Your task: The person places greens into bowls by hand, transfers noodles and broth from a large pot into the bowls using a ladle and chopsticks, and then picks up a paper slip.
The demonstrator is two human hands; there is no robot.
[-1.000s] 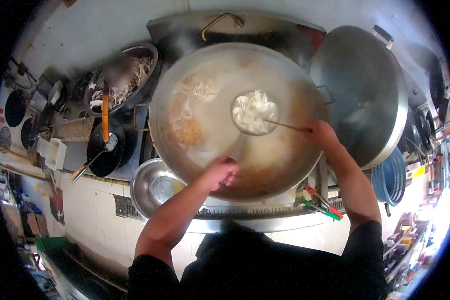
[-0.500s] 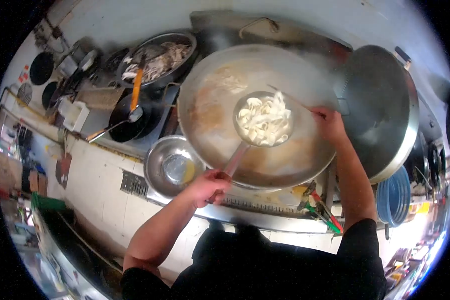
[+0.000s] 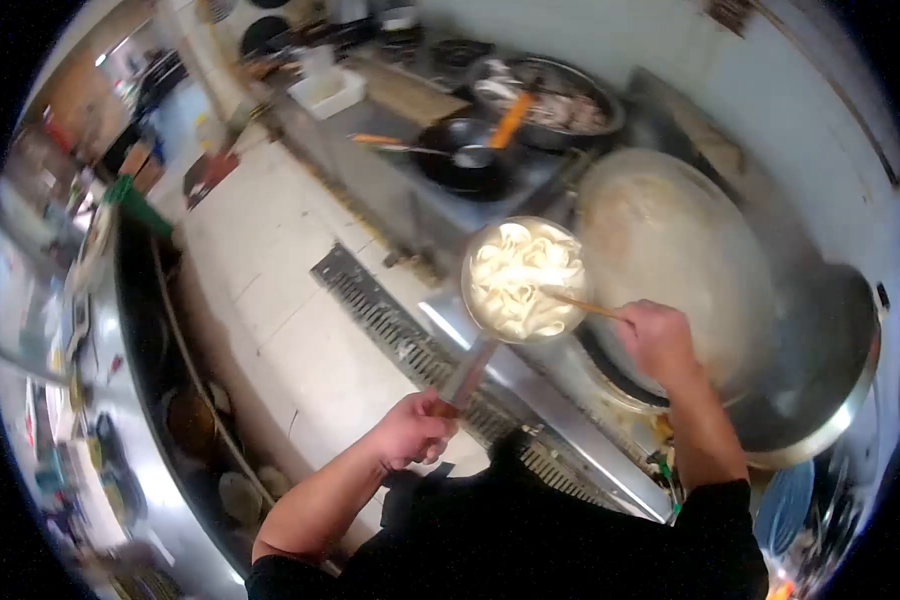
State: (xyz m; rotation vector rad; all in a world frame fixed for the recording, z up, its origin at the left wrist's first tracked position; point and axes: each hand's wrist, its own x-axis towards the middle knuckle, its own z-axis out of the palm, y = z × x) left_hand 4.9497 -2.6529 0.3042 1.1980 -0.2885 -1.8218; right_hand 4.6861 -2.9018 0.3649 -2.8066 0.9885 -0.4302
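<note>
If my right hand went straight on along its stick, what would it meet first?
Your right hand would probably meet the ladle of white pieces, though depth is unclear: it might pass above the rim.

A white tray (image 3: 328, 95) sits at the worktop's (image 3: 380, 185) left end, with a black wok (image 3: 460, 182) closer to the front edge and a wooden-handled ladle (image 3: 473, 157) lying across it; behind, toward the wall (image 3: 540, 35), a metal basin (image 3: 616, 115) holds pale and dark pieces of food (image 3: 575, 108), and an orange-handled utensil (image 3: 511, 120) slants from it toward the wok. Toward the right end is a large dark round pan or lid (image 3: 820, 370), its rim shiny, with a blue basket (image 3: 785, 510) beside it. A slotted grate (image 3: 400, 335) runs along the front edge, and a green container (image 3: 138, 205) stands at the far end of the metal counter (image 3: 140, 400) opposite.
</note>
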